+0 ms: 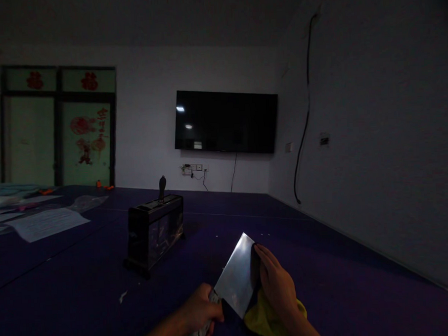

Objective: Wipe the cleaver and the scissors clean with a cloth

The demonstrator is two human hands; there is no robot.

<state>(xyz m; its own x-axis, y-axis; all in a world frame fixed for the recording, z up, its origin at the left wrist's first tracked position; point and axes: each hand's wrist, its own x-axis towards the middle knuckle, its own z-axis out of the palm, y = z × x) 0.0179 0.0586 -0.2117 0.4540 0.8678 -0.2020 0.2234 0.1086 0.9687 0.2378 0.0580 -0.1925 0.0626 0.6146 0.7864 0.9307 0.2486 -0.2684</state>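
My left hand [200,310] is closed round the handle of a steel cleaver [236,279], whose broad blade points up and away from me. My right hand [277,284] lies against the blade's right side with fingers stretched along it, pressing a yellow cloth [262,320] to the metal. Ahead on the left stands a dark knife block [154,233] with one dark knife handle [161,188] sticking up from its top.
A wide purple surface [325,282] spreads all around. Papers [46,223] and clear plastic [86,202] lie far left. A black television [225,121] hangs on the far wall, a cable [304,130] runs down the right wall, and glass doors [59,128] stand at the left.
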